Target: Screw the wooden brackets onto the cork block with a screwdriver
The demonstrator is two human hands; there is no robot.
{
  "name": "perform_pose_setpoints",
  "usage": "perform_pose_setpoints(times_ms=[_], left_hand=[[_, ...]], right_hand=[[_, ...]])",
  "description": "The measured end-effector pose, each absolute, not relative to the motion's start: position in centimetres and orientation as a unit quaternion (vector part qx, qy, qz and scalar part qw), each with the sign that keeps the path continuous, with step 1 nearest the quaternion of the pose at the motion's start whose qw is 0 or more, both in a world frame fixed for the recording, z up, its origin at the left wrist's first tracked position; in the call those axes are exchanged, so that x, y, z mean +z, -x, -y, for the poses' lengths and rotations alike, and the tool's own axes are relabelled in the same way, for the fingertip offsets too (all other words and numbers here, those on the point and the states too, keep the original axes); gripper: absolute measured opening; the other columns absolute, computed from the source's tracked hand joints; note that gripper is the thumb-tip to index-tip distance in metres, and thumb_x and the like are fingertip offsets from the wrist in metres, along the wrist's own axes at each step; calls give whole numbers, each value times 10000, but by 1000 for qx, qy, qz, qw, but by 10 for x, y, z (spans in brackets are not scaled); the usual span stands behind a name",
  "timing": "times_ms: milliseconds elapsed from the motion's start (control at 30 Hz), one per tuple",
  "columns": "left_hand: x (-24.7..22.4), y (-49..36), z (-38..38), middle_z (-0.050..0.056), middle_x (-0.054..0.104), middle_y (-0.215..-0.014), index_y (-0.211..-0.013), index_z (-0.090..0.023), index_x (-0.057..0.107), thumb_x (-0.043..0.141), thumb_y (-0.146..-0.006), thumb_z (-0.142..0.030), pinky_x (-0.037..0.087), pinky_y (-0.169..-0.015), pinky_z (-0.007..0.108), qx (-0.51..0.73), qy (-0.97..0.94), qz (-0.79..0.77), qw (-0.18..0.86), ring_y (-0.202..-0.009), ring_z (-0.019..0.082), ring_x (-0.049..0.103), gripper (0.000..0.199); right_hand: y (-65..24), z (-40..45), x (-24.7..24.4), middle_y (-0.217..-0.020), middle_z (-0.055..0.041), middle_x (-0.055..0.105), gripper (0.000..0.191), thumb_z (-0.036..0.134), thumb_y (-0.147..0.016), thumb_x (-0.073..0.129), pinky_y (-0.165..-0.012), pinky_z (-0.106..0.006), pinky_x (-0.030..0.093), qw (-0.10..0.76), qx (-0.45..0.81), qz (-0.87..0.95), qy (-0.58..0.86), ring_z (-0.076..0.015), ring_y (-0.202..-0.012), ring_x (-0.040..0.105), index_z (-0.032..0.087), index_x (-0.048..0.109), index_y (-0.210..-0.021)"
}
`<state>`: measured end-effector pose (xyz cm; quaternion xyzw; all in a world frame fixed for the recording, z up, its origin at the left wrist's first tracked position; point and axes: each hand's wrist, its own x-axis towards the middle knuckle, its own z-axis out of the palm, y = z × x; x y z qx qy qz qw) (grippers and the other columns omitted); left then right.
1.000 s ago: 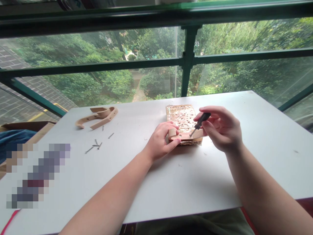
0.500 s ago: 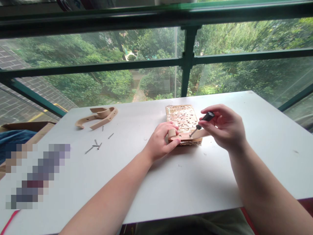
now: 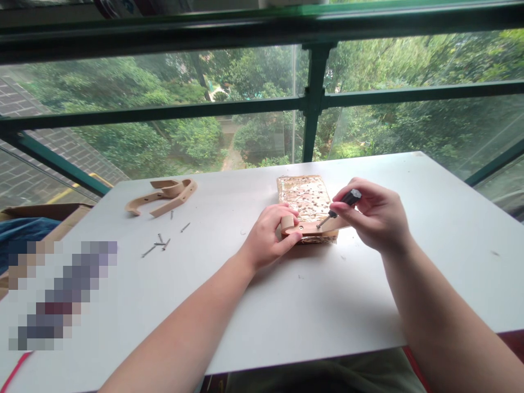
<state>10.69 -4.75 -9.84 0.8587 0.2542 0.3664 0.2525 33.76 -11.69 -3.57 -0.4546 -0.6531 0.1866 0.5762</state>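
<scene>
Your left hand (image 3: 270, 233) clamps the hook (image 3: 309, 231) on the near edge of the block (image 3: 305, 196). Your right hand (image 3: 376, 215) pinches the screwdriver (image 3: 347, 198), tip at the hook. Left of the block lie screws (image 3: 159, 243) and other hooks (image 3: 174, 202).

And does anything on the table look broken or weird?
Yes: the shiny-topped block under the wooden piece that the left hand holds looks odd, because its top is pitted in lots of places. Loose screws also lie scattered further left.

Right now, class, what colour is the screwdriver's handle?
The screwdriver's handle is black, seen best in the head view.
</scene>
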Motion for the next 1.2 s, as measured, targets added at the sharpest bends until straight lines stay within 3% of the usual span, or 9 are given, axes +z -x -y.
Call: perform_pose_setpoints(times_ms=[233, 333, 467, 667, 867, 1200], left_hand=[[-98, -107, 47, 82, 667, -1188, -1005, -219, 612, 681, -840, -296, 420, -1126, 504, 366, -858, -256, 254, -1298, 278, 518, 195], [-98, -107, 47, 83, 668, -1188, -1008, -219, 611, 683, -838, -302, 421, -1124, 507, 365, -857, -258, 255, -1300, 280, 517, 202], [-98, -107, 47, 74, 668, -1184, -1004, -221, 612, 682, -841, -296, 420, -1130, 489, 367, -859, -254, 252, -1291, 265, 522, 192], [-98, -107, 47, 73, 665, -1188, -1010, -218, 614, 689, -837, -297, 420, -1129, 477, 367, -859, -254, 251, -1292, 263, 520, 205], [-97, -107, 48, 78, 667, -1180, -1003, -217, 615, 685, -838, -296, 430, -1114, 482, 364, -857, -257, 257, -1295, 273, 515, 196], [-97, -107, 48, 58, 666, -1172, -993, -219, 616, 686, -840, -286, 410, -1133, 439, 364, -857, -255, 260, -1295, 247, 509, 182]], right_hand=[[-335, 117, -40, -615, 28, 559, 182, 278, -841, 710, -535, -261, 385, 585, 127, 621, 505, -101, -551, 459, 200, 615, -706], [-332, 116, -41, -753, -17, 673, 79, 279, -864, 682, -614, -287, 475, 600, 157, 619, 482, -145, -667, 600, 202, 674, -850], [-333, 116, -43, -791, -38, 712, 184, 258, -886, 660, -679, -318, 544, 600, 238, 623, 442, -186, -748, 694, 198, 651, -1060], [-338, 115, -46, -716, -8, 645, 176, 265, -913, 607, -599, -281, 505, 594, 298, 628, 406, -159, -683, 625, 209, 583, -1078], [-339, 121, -42, -814, -48, 655, 245, 269, -886, 543, -576, -301, 519, 575, 357, 622, 395, -193, -756, 613, 201, 586, -1118], [-344, 119, -35, -910, -89, 696, 121, 260, -930, 596, -562, -277, 485, 541, 365, 643, 400, -159, -723, 613, 176, 634, -1009]])
